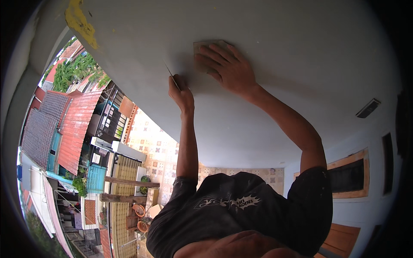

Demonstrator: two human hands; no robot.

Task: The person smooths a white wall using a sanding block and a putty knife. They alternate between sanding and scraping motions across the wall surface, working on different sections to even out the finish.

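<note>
Grey overhead surface (284,51): my right hand (232,71) lies spread over a flat brownish sheet (198,45) against it, my left hand (182,95) pinches a thin blade-like plate (170,73) nearby, and tilting either, I judge, could let an edge scratch.

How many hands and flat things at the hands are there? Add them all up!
Hands: 2 (left hand, right hand)
Flat things: 2 (thin blade in the left, flat plate under the right)
Total: 4
</note>
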